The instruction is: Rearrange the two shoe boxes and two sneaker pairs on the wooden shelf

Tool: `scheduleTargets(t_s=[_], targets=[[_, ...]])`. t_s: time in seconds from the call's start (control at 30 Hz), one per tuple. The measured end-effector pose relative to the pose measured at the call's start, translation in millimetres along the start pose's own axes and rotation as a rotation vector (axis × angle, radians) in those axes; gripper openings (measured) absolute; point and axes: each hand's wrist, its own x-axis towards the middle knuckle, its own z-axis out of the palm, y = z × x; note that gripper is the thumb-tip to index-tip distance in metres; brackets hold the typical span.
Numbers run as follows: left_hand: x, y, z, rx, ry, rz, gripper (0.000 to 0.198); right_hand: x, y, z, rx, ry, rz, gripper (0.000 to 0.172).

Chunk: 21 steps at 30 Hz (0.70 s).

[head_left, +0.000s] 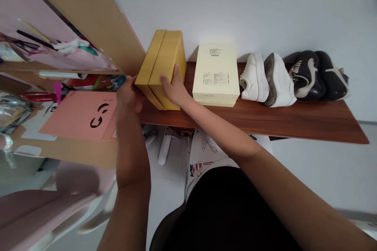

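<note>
A yellow box [166,59] stands tilted at the left end of a reddish-brown wooden shelf [265,121]. My right hand [176,88] grips its right side, with the thumb on the near face and the fingers along the side. At the box's left lower edge is my left hand [129,93], its fingers bent against the edge and partly hidden. Just right of the yellow box, a cream box [217,72] with printed labels leans on the wall. White shoes [255,78] and dark shoes [308,74] are lined up farther right along the shelf.
A desk [88,153] on the left bears a pink box [82,113], papers and plastic packaging. A tall wooden panel [97,11] rises beside the shelf's left end. A pink chair [76,180] is at the lower left. Patterned fabric [206,153] shows below the shelf.
</note>
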Motion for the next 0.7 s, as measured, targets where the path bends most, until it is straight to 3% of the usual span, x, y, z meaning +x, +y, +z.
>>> scheduleTargets(t_s=[0.17,0.3,0.4,0.53,0.7], targets=[[4.5,-29.3,-8.1,0.045,0.024,-0.1,0.025,-2.9,5.4,-4.6,0.001,0.002,-0.012,0.081],[7.1,-62.6,-10.3,0.089,0.088,-0.219,0.023,-7.4,6.5,-14.9,-0.031,0.004,-0.084,0.075],[7.2,-79.7,-13.0,0.077,0.069,-0.288,0.023,-10.4,7.5,-25.6,-0.029,0.024,-0.138,0.072],[6.8,-83.7,-26.6,0.083,0.099,-0.407,0.023,-11.3,15.6,-34.8,-0.063,0.022,-0.151,0.07],[8.7,-70.6,-51.2,0.044,0.199,-0.331,0.028,-10.4,32.4,-29.0,-0.09,0.002,-0.117,0.075]])
